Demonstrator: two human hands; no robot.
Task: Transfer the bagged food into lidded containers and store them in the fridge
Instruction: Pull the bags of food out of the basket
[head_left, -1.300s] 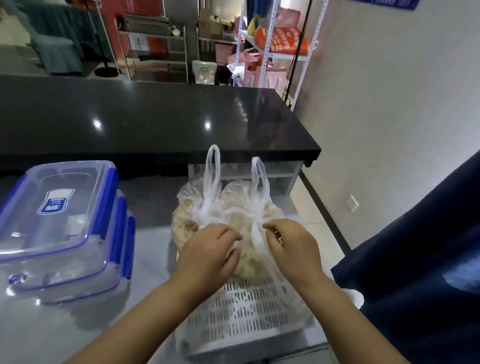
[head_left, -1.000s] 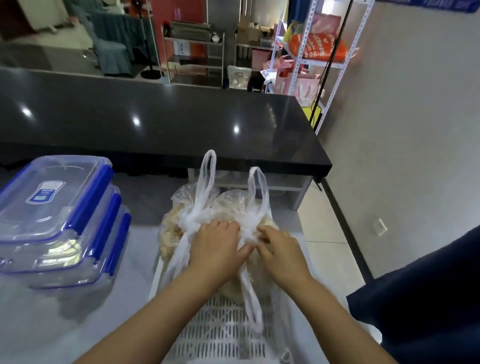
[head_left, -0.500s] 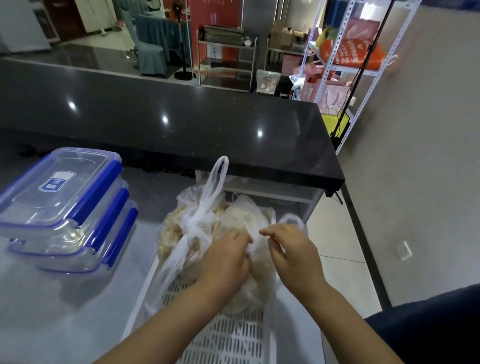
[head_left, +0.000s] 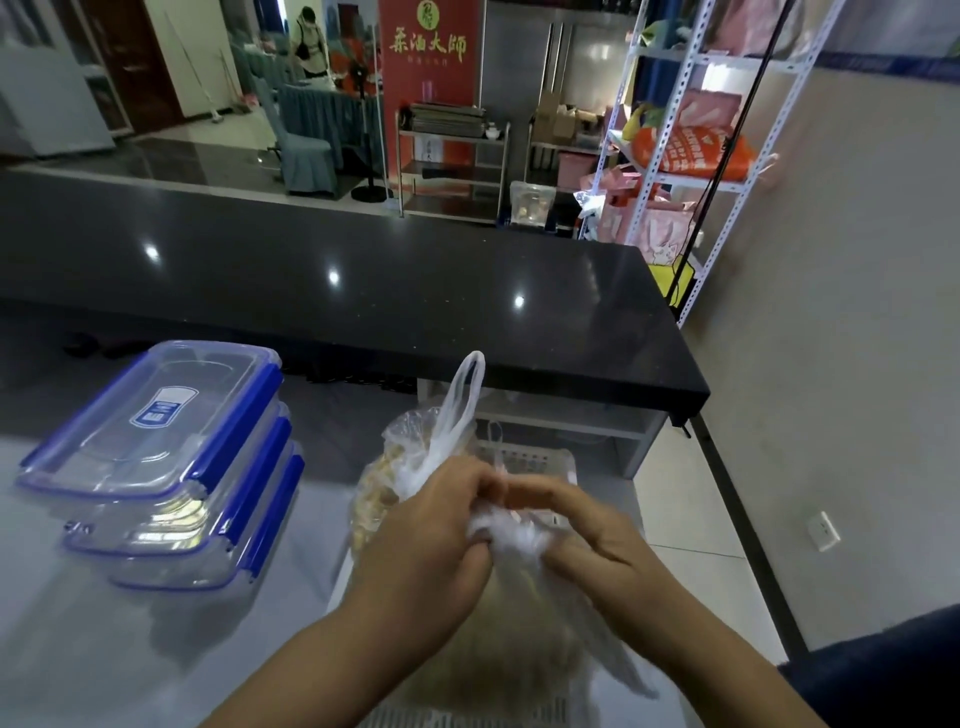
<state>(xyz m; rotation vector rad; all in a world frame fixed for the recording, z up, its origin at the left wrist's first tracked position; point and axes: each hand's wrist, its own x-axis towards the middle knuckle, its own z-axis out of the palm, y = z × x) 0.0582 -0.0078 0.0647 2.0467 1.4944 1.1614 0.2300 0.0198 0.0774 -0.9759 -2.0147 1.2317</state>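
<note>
The bag of food (head_left: 415, 457) lies in the white slotted tray (head_left: 545, 460) on the bench (head_left: 104, 623). We pinch its plastic top with the curled fingers of our left hand (head_left: 421, 545) and right hand (head_left: 592, 545).

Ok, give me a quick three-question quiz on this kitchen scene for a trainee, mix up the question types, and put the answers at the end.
1. How many lidded containers are stacked beside the plastic bag?
2. The plastic bag sits in: A) a white slotted basket; B) a cardboard box; C) a sink.
3. True or false: the left hand and right hand are lifting a container lid.
Key: 1 three; 2 A; 3 false, both hands grip the plastic bag.
</note>
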